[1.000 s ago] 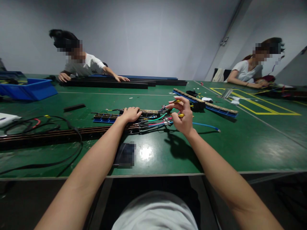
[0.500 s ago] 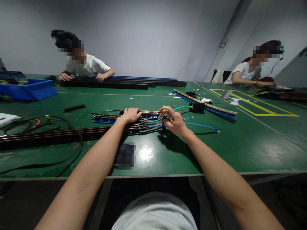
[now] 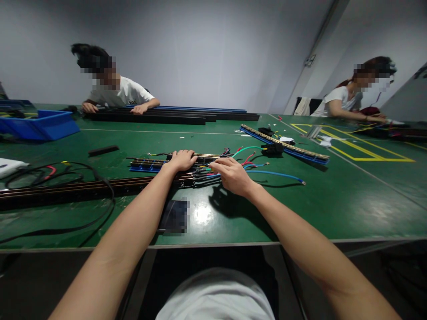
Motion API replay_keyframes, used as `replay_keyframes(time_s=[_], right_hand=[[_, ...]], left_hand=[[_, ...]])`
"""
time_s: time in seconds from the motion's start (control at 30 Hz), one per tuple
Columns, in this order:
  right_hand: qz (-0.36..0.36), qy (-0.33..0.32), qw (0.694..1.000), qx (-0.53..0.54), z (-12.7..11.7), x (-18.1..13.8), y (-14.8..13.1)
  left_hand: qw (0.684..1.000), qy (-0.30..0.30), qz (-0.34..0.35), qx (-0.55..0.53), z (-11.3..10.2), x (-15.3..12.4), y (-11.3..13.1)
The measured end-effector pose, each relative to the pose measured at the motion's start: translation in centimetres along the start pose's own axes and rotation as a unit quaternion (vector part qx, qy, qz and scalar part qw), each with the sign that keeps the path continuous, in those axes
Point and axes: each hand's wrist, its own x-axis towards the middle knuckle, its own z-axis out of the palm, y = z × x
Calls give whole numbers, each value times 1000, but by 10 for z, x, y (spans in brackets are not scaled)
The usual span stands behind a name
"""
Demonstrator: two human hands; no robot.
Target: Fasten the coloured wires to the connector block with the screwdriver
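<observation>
My left hand [image 3: 182,161] lies over a narrow strip with copper-coloured bars [image 3: 211,156], its fingers bent around it and holding it down. Beside it is a blue-based strip [image 3: 147,165]. Nearer me runs a long dark rail [image 3: 133,182] with copper-coloured bars, and sleeved cables come out of its right end. My right hand [image 3: 231,175] is closed over these cables, around a yellow-handled hand tool that looks like pliers; the fingers now hide nearly all of it. A blue cable [image 3: 283,174] and a green cable [image 3: 245,150] stick out to the right.
Another blue-based strip [image 3: 300,152] lies slanted at the right. A phone-like dark slab [image 3: 174,216] is by the front edge. Black cable [image 3: 108,209] loops at the left, near a blue bin [image 3: 58,124]. Across the table, one person holds long black profiles [image 3: 167,116]; another person sits far right.
My right hand has moved slightly left and down along the cables and closed; the spread yellow handles are now mostly hidden. My left hand stays in place.
</observation>
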Motion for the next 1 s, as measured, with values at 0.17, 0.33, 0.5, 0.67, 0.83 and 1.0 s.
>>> replay_keyframes(time_s=[0.17,0.33,0.5,0.67,0.83,1.0], right_hand=[[82,17,996,7,-3,3,-8],[110,153,981,34,-10,4,-20],[102,266,942,180,-11,2,-31],[126,305,900,285,2,9,-43],[109,281,895,327,21,19,-40],[70,214,927,300,32,22,-33]], left_hand=[[1000,6,2,-4,3,2,-3],[1000,5,7,-6,3,3,-3],[1000,6,6,-7,2,2,-3],[1000,6,11,-14,4,4,-5],[1000,-1,13,-15,5,7,-7],[1000,-11,17,-11,2,6,-6]])
